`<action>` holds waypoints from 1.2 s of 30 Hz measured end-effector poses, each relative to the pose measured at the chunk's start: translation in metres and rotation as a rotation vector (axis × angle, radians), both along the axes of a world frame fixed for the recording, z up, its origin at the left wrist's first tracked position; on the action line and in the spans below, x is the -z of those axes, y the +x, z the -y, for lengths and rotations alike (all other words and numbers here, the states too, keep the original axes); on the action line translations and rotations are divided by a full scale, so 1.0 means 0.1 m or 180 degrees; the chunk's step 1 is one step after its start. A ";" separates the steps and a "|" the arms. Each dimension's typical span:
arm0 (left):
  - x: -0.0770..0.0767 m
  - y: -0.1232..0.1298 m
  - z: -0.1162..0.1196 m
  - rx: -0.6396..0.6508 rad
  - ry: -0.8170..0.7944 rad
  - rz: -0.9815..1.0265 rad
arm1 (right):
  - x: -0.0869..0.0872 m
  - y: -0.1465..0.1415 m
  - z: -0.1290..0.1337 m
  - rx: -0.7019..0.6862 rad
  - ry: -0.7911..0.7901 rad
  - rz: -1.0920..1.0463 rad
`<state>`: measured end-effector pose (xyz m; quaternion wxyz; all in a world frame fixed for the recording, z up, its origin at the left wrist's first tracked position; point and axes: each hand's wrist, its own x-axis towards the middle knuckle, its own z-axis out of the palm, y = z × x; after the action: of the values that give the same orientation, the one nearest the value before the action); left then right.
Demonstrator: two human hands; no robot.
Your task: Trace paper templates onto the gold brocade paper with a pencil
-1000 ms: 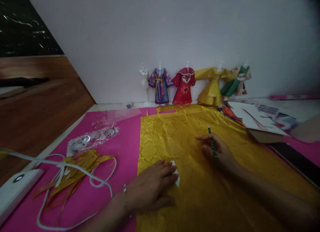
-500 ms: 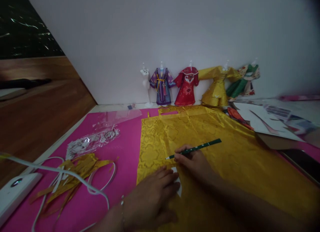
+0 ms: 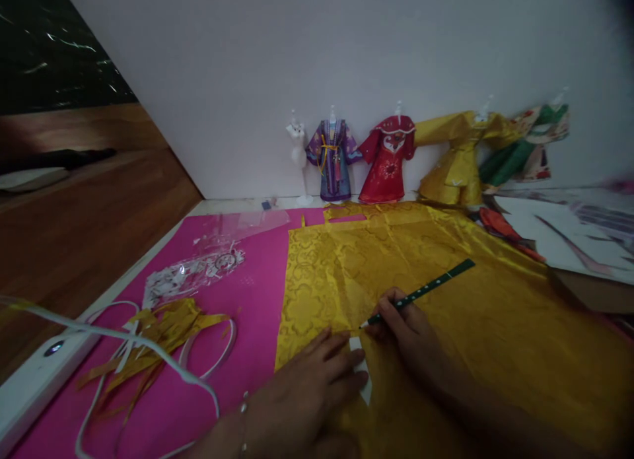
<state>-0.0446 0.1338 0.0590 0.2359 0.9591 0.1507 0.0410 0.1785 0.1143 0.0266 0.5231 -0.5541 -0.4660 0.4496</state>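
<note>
My right hand [image 3: 409,337] grips a dark green pencil [image 3: 436,284] with white dots, slanted up to the right. Its tip is at the gold patterned fabric [image 3: 505,320], just above the top end of a small white pattern piece [image 3: 365,388]. Spread fingers of my left hand [image 3: 314,389] lie flat across that piece, holding it against the cloth and covering its left part. A beaded bracelet circles the left wrist.
Gold fabric scraps [image 3: 166,337] and a white cable [image 3: 173,370] lie left on the pink mat [image 3: 257,353], near a white power strip [image 3: 37,380] and a plastic bag [image 3: 193,274]. Dressed miniature mannequins [image 3: 389,158] line the wall; papers [image 3: 584,234] lie right.
The pencil tip has come closer to the white piece's top end, and the pencil slants more steeply. My left hand stays on the piece. The view has shifted slightly.
</note>
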 end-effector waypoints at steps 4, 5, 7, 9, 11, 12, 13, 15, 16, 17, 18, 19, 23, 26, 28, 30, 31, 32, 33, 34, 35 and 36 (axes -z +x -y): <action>0.00 0.00 -0.02 0.0039 -0.0012 -0.0034 | 0.03 -0.01 0.03 -0.0097 0.0242 0.0268; 0.00 0.00 -0.03 0.0049 0.0004 -0.0059 | 0.04 -0.01 0.04 -0.0116 0.0290 0.0353; -0.01 0.01 -0.04 0.0081 0.0042 -0.0144 | 0.04 0.00 0.04 -0.0153 0.0388 0.0537; -0.01 0.01 -0.05 0.0126 0.0058 -0.0261 | 0.03 0.01 0.04 -0.0241 0.0491 0.0699; -0.01 0.01 -0.05 0.0165 0.0061 -0.0353 | 0.01 0.04 0.02 -0.0384 0.0544 0.0800; -0.01 0.02 -0.05 0.0177 0.0068 -0.0382 | 0.00 0.05 0.01 -0.0450 0.0522 0.0806; -0.01 0.02 -0.05 0.0189 0.0077 -0.0405 | 0.00 0.06 0.00 -0.0499 0.0469 0.0783; 0.00 0.02 -0.05 0.0211 0.0106 -0.0437 | -0.01 0.08 -0.01 -0.0526 0.0332 0.0676; 0.00 0.02 -0.04 0.0213 0.0124 -0.0438 | -0.02 0.09 -0.02 -0.0532 0.0282 0.0620; 0.00 0.02 -0.04 0.0218 0.0138 -0.0427 | -0.02 0.09 -0.02 -0.0539 0.0257 0.0577; 0.00 0.02 -0.03 0.0225 0.0149 -0.0413 | -0.02 0.10 -0.01 -0.0546 0.0256 0.0555; -0.01 0.03 -0.03 0.0232 0.0157 -0.0395 | -0.02 0.10 -0.01 -0.0549 0.0266 0.0550; 0.00 0.02 -0.02 0.0276 0.0159 -0.0376 | -0.01 0.09 -0.01 -0.0469 0.0236 0.0466; 0.00 0.02 -0.02 0.0266 0.0178 -0.0330 | 0.00 0.08 -0.01 -0.0426 0.0068 0.0308; 0.00 0.03 -0.02 0.0253 0.0206 -0.0308 | -0.01 0.08 -0.02 -0.0379 -0.0016 0.0242; -0.01 0.04 -0.02 0.0277 0.0238 -0.0338 | -0.02 0.08 -0.02 -0.0319 -0.0043 0.0179; -0.01 0.04 -0.02 0.0291 0.0243 -0.0366 | -0.02 0.08 -0.02 -0.0300 -0.0049 0.0156; -0.02 0.04 -0.02 0.0306 0.0245 -0.0388 | -0.03 0.08 -0.02 -0.0295 -0.0063 0.0142; -0.02 0.05 -0.02 0.0322 0.0242 -0.0401 | -0.03 0.08 -0.02 -0.0293 -0.0077 0.0143; -0.02 0.04 -0.02 0.0323 0.0232 -0.0407 | -0.04 0.08 -0.02 -0.0290 -0.0093 0.0154; -0.02 0.04 -0.02 0.0317 0.0223 -0.0395 | -0.04 0.08 -0.01 -0.0289 -0.0110 0.0169; -0.02 0.04 -0.02 0.0320 0.0212 -0.0379 | -0.05 0.08 -0.01 -0.0283 -0.0126 0.0173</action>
<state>-0.0407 0.1355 0.0607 0.1963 0.9735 0.1147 -0.0229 0.1867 0.1155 0.0313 0.4788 -0.5551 -0.4953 0.4662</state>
